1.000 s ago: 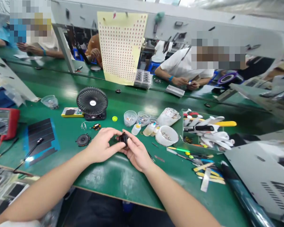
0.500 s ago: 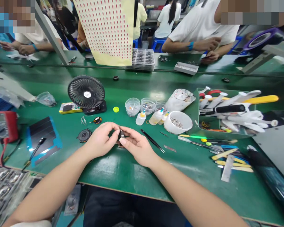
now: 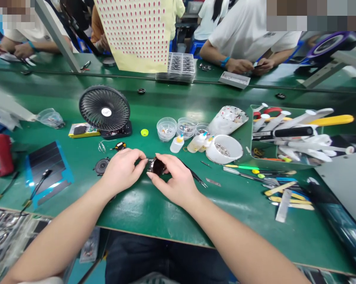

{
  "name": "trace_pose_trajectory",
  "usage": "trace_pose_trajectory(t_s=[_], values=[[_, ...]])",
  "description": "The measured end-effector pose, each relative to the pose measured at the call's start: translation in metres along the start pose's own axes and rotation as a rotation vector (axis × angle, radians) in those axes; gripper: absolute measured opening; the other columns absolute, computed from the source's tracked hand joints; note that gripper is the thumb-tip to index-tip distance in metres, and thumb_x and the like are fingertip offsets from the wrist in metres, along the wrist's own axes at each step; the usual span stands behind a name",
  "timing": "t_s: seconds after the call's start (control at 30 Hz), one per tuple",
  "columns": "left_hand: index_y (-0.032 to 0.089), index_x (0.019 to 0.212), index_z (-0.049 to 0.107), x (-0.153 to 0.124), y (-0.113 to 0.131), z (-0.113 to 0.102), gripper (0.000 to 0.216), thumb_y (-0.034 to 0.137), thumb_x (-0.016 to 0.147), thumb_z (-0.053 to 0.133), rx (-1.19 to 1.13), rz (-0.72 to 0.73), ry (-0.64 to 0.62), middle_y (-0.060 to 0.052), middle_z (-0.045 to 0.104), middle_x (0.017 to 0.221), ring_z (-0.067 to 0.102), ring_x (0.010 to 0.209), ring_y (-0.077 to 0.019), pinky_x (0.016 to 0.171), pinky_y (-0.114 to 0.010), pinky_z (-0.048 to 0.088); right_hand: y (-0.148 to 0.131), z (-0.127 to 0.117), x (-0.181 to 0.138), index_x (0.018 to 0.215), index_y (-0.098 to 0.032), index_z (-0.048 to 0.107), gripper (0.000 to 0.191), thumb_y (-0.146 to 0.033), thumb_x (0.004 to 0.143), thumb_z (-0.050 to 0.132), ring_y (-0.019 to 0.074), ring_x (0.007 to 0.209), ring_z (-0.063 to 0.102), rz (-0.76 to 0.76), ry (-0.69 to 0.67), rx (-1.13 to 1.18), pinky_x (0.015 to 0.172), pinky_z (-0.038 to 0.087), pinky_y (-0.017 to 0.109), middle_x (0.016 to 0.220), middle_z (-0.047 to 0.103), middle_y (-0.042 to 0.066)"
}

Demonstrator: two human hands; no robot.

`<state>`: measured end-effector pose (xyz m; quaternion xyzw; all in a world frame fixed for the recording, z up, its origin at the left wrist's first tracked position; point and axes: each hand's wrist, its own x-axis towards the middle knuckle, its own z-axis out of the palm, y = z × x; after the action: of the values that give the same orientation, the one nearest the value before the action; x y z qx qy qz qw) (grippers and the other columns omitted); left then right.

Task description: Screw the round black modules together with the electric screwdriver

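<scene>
Far left of your green desk [image 3: 142, 221]: red multimeter [image 3: 4, 154], leads hanging off its near end. Right of it, dark panel [image 3: 49, 169] with blue edging, black cable across it. Farther back, clear plastic cup [image 3: 50, 118] with small parts, then yellow-edged block [image 3: 85, 131] next to the round black fan [image 3: 104, 107], which stands tilted up. Nearer you, round black speaker-like part [image 3: 101, 166] lies just beside your left wrist; thin wire coil [image 3: 101, 147] behind it.

Your left hand [image 3: 124, 169]: thumb and fingertips pinched together at the left edge of the dark round part [image 3: 158, 167]; can't tell if anything is between them. That part is off to the right of them, above the middle of the desk, tilted, glossy dark inside. Your right hand [image 3: 176, 177]: fingers clamped on its rim, thumb near, forefinger far.

Beyond your hands, three clear cups [image 3: 166, 128] of small bits, small dropper bottles [image 3: 177, 144] in front. Black tweezers [image 3: 197, 177] poke out right of your right hand. Farther right, white bowl [image 3: 224, 150] of small metal pieces, then green bin [image 3: 263, 156] crammed with tools; wooden sticks [image 3: 293, 200] lie nearer you.
</scene>
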<state>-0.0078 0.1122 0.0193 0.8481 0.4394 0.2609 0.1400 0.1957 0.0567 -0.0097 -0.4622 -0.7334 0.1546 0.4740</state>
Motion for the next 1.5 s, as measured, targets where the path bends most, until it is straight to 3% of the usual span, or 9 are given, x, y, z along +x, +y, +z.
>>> trace_pose_trajectory(t_s=[0.17,0.4,0.6,0.83,1.03,1.13,1.27,1.37,1.5], values=[[0.023,0.086,0.065,0.000,0.002,-0.004,0.020,0.036,0.098,0.057,-0.055,-0.098,-0.027,-0.003,0.074,0.081,0.068,0.079,-0.0229,0.075,-0.037,0.053,-0.001,-0.001,-0.001,0.144,-0.024,0.061,0.053,-0.034,0.094,0.074,0.0277,0.118,0.073,0.017,-0.020,-0.039,0.099,0.067,0.045,0.133,0.071,0.014],[0.021,0.095,0.077,-0.001,0.010,-0.010,0.036,0.052,0.100,0.059,-0.643,-0.289,-0.277,-0.004,0.080,0.096,0.072,0.092,-0.0212,0.084,-0.033,0.057,-0.006,-0.003,0.003,0.138,-0.019,0.063,0.045,-0.033,0.096,0.071,0.0262,0.116,0.074,-0.080,0.016,-0.140,0.101,0.066,0.042,0.128,0.073,0.016],[0.017,0.073,0.076,0.000,0.010,-0.007,0.037,0.052,0.088,0.073,-0.776,-0.394,-0.359,-0.003,0.073,0.070,0.063,0.065,-0.0163,0.064,-0.029,0.054,-0.005,-0.002,-0.003,0.147,-0.020,0.059,0.050,-0.030,0.098,0.068,0.0277,0.122,0.073,-0.143,-0.007,-0.185,0.103,0.065,0.043,0.134,0.072,0.017],[0.018,0.071,0.079,0.005,0.011,-0.013,0.042,0.060,0.079,0.082,-0.833,-0.425,-0.327,-0.004,0.074,0.067,0.064,0.062,-0.0166,0.062,-0.030,0.056,-0.006,0.000,-0.002,0.149,-0.019,0.059,0.052,-0.031,0.100,0.068,0.0287,0.124,0.073,-0.173,0.020,-0.219,0.104,0.066,0.044,0.136,0.072,0.018],[0.017,0.080,0.079,0.004,0.007,-0.017,0.058,0.071,0.093,0.062,-0.878,-0.354,-0.230,-0.007,0.077,0.074,0.070,0.071,-0.0201,0.070,-0.035,0.060,-0.015,-0.002,0.005,0.145,-0.020,0.061,0.050,-0.033,0.097,0.073,0.0275,0.120,0.074,-0.144,0.070,-0.139,0.102,0.067,0.042,0.133,0.074,0.016],[0.018,0.102,0.079,0.000,0.006,-0.013,0.046,0.061,0.097,0.063,-0.758,-0.344,-0.110,-0.008,0.080,0.091,0.073,0.081,-0.0212,0.077,-0.037,0.062,-0.015,-0.002,0.001,0.143,-0.024,0.061,0.051,-0.035,0.095,0.076,0.0262,0.111,0.077,0.024,0.037,0.060,0.094,0.069,0.042,0.130,0.075,0.013],[0.021,0.111,0.073,-0.007,0.006,-0.007,0.023,0.039,0.098,0.067,-0.418,-0.124,0.100,-0.005,0.078,0.101,0.071,0.087,-0.0178,0.084,-0.033,0.060,-0.011,0.001,0.002,0.139,-0.027,0.060,0.055,-0.050,0.092,0.078,0.0187,0.085,0.079,0.507,-0.026,0.736,0.076,0.070,0.035,0.119,0.076,0.008],[0.020,0.110,0.071,-0.009,0.007,-0.005,0.016,0.031,0.100,0.065,-0.323,0.070,0.112,-0.005,0.076,0.099,0.071,0.084,-0.0157,0.079,-0.028,0.059,-0.008,0.002,0.008,0.132,-0.027,0.064,0.055,-0.054,0.087,0.083,0.0151,0.071,0.077,0.786,-0.052,1.105,0.065,0.066,0.028,0.096,0.076,0.001],[0.019,0.110,0.068,-0.008,0.010,-0.005,0.013,0.028,0.102,0.062,-0.262,0.164,0.084,-0.003,0.078,0.094,0.073,0.079,-0.0142,0.075,-0.026,0.059,-0.010,0.002,0.012,0.125,-0.027,0.071,0.051,-0.052,0.084,0.088,0.0124,0.065,0.074,0.896,-0.052,1.206,0.061,0.061,0.023,0.088,0.075,-0.001]])
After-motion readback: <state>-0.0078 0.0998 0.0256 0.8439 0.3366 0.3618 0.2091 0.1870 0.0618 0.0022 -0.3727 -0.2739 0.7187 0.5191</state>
